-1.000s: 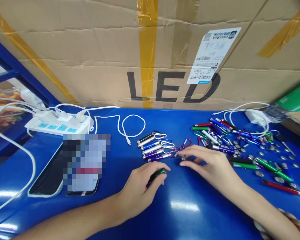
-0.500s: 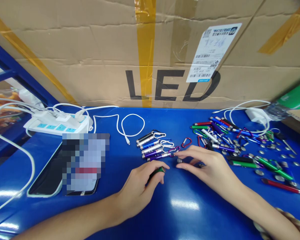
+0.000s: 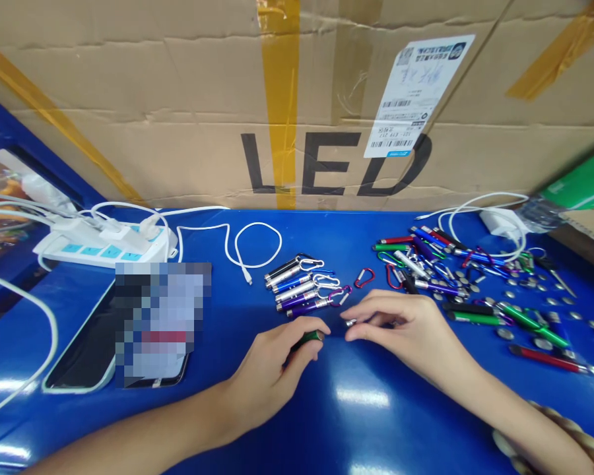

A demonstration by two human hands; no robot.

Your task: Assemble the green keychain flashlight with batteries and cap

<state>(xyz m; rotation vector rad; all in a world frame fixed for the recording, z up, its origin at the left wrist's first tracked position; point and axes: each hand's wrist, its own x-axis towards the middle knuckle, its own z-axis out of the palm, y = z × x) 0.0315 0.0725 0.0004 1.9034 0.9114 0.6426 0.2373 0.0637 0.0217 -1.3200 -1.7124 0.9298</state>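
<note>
My left hand (image 3: 272, 369) lies on the blue table (image 3: 366, 409) with its fingers closed round a small green flashlight body (image 3: 307, 339). My right hand (image 3: 400, 326) rests just to the right of it, thumb and fingers pinching a tiny silver piece (image 3: 350, 322) near the green body's open end. Just beyond both hands lies a neat row of finished little flashlights with carabiner clips (image 3: 299, 285), black, silver, blue and purple.
A loose heap of flashlight tubes, carabiners and button cells (image 3: 475, 284) spreads at the right. A phone (image 3: 84, 346) and a white power strip with cables (image 3: 103, 241) lie at the left. A large cardboard box marked LED (image 3: 297, 99) walls the back.
My right hand has drawn back from the row of flashlights toward my left hand, bringing the small silver piece close to the green body. My left hand has stayed put.
</note>
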